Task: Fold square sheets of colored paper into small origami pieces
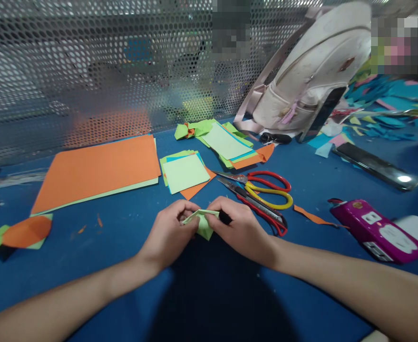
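Observation:
Between my two hands is a small piece of folded pale green paper (205, 227), its lower end coming to a point. My left hand (173, 230) pinches its left side, thumb in front. On the other side my right hand (242, 228) grips the right edge between thumb and fingers. Right behind the hands lies a stack of square paper sheets (186, 174), pale green on top. Scissors with red and yellow handles (268, 191) rest just beyond my right hand, beside a red-edged cutter (266, 212). My fingertips partly hide the folded paper.
Large orange sheets (102, 171) lie at back left, cut paper shapes (26, 231) at far left. More coloured sheets (228, 141) sit by the perforated metal screen (105, 71). A white backpack (312, 71), a dark phone (376, 165) and a purple case (378, 230) occupy the right.

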The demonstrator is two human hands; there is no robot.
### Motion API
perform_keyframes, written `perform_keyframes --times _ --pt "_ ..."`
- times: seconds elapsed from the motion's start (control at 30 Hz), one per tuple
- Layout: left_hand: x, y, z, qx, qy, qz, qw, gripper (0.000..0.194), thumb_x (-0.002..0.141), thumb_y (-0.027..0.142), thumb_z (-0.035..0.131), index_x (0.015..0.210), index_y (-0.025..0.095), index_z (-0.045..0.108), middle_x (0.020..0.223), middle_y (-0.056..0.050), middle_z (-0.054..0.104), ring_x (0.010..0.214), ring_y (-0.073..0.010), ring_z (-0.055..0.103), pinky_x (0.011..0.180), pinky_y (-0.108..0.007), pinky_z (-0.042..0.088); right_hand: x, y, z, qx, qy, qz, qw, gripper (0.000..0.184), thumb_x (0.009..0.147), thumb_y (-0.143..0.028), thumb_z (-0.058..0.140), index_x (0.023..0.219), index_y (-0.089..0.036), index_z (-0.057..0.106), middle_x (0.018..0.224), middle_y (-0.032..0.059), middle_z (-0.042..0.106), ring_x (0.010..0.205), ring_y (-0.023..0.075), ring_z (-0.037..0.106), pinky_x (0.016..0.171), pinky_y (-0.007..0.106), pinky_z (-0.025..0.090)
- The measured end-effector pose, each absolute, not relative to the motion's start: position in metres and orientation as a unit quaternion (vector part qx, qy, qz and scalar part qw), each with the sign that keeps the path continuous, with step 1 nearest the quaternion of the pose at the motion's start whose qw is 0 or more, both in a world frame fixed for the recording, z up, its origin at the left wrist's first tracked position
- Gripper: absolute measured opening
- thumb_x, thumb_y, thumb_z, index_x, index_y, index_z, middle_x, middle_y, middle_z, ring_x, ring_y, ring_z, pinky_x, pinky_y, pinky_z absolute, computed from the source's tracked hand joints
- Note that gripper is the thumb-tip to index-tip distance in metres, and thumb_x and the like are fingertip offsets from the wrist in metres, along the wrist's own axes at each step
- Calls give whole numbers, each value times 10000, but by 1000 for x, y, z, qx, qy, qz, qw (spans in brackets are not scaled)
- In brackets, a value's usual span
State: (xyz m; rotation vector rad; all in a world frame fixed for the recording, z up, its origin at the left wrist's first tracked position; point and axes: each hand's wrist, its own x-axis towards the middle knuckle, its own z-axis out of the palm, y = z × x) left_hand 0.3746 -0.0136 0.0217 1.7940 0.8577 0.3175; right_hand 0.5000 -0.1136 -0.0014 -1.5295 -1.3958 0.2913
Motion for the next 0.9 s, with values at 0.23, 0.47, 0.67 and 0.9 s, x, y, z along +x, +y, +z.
perform_keyframes --times 0.23,0.47,0.67,0.9 --pt "375 -11 21 780 337 142 508 186 734 153 536 860 173 670 644 41 562 495 -70 533 488 -185 423 500 -114 0 -630 -582 120 500 119 854 -157 511 743 -176 551 722 21 592 661 117 551 633 246 439" --pt "373 -13 23 809 311 151 476 161 738 138 523 744 187 676 684 21 574 555 -79 529 515 -187 414 500 -114 -1 -626 -592 118 493 110 850 -138 499 759 -180 546 724 19 588 663 119 551 630 249 442" --pt "371 -15 22 804 296 163 490 92 752 159 541 720 166 627 639 18 591 555 -89 528 523 -197 416 498 -115 0 -622 -606 115 482 95 846 -136 503 771 -179 543 741 31 590 680 128 556 637 254 446" --pt "371 -16 21 795 313 172 490 130 766 145 514 765 174 640 697 10 621 586 -93 545 548 -199 437 495 -114 1 -645 -595 118 465 92 789 -129 544 858 -188 525 767 15 599 673 118 557 620 222 449"
